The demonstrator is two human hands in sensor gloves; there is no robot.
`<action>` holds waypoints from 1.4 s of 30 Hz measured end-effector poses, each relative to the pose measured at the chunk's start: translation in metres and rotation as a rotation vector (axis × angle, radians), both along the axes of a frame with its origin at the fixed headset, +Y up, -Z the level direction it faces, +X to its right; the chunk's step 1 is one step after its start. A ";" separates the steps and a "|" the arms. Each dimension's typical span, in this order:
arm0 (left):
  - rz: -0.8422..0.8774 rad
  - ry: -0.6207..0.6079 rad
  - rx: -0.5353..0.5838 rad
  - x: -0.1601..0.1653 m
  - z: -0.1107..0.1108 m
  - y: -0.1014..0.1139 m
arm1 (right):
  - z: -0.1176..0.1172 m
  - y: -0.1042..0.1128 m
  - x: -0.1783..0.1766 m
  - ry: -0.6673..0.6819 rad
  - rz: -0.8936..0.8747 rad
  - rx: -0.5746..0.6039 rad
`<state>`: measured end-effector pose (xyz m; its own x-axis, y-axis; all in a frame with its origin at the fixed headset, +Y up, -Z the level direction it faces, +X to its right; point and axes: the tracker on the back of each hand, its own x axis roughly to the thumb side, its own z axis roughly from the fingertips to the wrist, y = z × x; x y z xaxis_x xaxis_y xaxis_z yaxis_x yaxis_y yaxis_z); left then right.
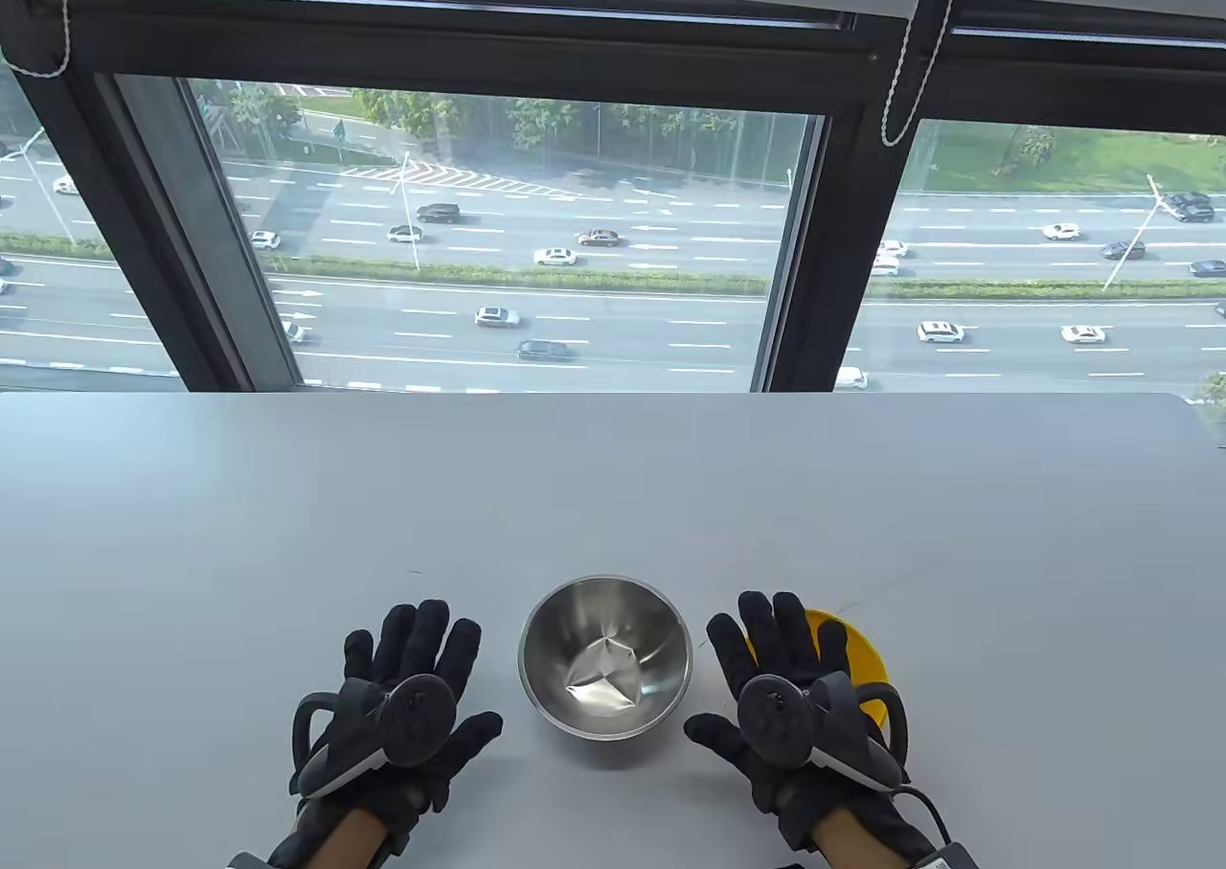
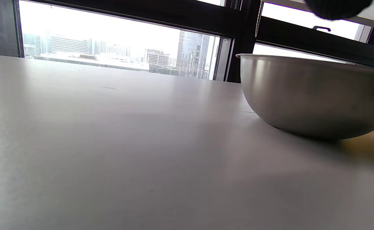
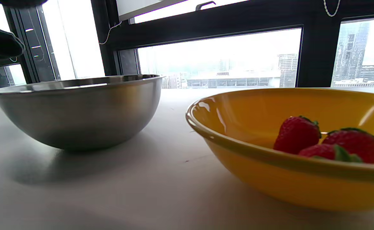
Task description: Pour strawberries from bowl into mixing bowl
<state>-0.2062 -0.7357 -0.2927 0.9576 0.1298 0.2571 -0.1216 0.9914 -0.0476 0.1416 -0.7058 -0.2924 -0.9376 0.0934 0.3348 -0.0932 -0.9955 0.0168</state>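
Observation:
An empty steel mixing bowl [image 1: 605, 655] stands on the grey table [image 1: 575, 486] near its front edge; it also shows in the left wrist view [image 2: 314, 95] and the right wrist view [image 3: 75, 108]. A yellow bowl [image 1: 867, 658] sits right of it, mostly hidden under my right hand [image 1: 781, 682]; in the right wrist view the yellow bowl [image 3: 289, 179] holds three strawberries [image 3: 327, 140]. My right hand is spread open above the yellow bowl, holding nothing. My left hand [image 1: 407, 697] is spread open, flat on the table left of the mixing bowl, empty.
The table's far edge meets a large window with black frames [image 1: 814, 265]. Blind cords [image 1: 905, 64] hang at the window. Bare grey tabletop stretches left of and beyond the bowls.

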 end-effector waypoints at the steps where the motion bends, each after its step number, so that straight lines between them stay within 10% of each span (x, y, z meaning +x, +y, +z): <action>1: -0.003 -0.001 -0.002 0.000 0.000 0.000 | 0.000 0.000 0.000 0.001 0.002 -0.001; 42: -0.016 0.006 -0.026 0.000 -0.001 -0.001 | -0.015 0.011 0.075 -0.242 -0.186 0.011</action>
<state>-0.2065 -0.7370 -0.2933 0.9610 0.1211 0.2485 -0.1061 0.9917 -0.0730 0.2164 -0.6946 -0.3075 -0.9575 0.2682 0.1059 -0.2736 -0.9611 -0.0390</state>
